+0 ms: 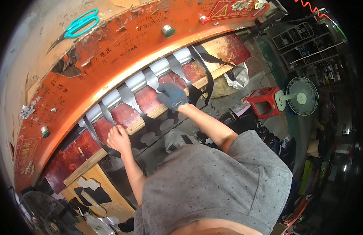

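Note:
A black sheet [128, 98] with large cut-out openings comes out from the orange machine in narrow strips. It passes over a silvery roller [137, 81] and a worn red board, then hangs down toward me. My left hand [119, 140], bare, has its fingers closed on one thin strip near the left end. Farther right, my right hand [173, 96] wears a blue-grey glove. Its fingers curl over another strip at the board's front edge, and the fingertips are partly hidden. Below both hands the sheet's lower part sags, with round holes showing.
Teal-handled scissors [81, 25] lie on top of the orange machine beam [111, 58], which carries green push buttons [168, 31]. At right are a red stool [263, 102] and a pale fan [302, 96]. A dark fan [46, 215] stands lower left, beside a wooden panel [95, 178].

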Demonstrator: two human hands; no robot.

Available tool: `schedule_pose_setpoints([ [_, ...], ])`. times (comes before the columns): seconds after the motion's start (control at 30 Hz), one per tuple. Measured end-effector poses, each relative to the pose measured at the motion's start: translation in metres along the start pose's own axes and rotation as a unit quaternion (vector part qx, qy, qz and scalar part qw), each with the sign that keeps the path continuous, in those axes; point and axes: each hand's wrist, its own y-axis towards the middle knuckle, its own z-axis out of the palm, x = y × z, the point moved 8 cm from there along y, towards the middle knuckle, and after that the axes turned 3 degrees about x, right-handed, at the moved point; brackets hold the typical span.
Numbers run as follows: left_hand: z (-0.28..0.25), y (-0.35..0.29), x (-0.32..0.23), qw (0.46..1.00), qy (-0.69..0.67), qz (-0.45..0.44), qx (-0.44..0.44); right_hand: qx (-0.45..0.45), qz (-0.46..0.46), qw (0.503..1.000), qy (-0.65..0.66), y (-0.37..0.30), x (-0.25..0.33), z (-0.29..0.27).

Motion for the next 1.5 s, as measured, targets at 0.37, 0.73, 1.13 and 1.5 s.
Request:
schedule_pose_setpoints([
  [0.37, -0.011, 0.002, 0.009, 0.983, -0.153, -0.038, 0.091, 0.144, 0.001, 0.983, -0.111, 0.007, 0.005, 0.016],
  [0.73, -0.004, 0.01, 0.008, 0.97, -0.166, -0.039, 0.176, 0.301, 0.184, 0.858, -0.373, 0.081, 0.056, 0.056],
  [1.13, 0.004, 0.033, 0.013, 0.968, -0.178, -0.009, 0.177, 0.299, 0.063, 0.91, -0.279, 0.25, 0.177, 0.306],
  [1.5, 0.008, 0.045, 0.012, 0.967, -0.207, 0.036, 0.144, 0.21, 0.144, 0.967, -0.028, 0.294, 0.091, 0.242],
])
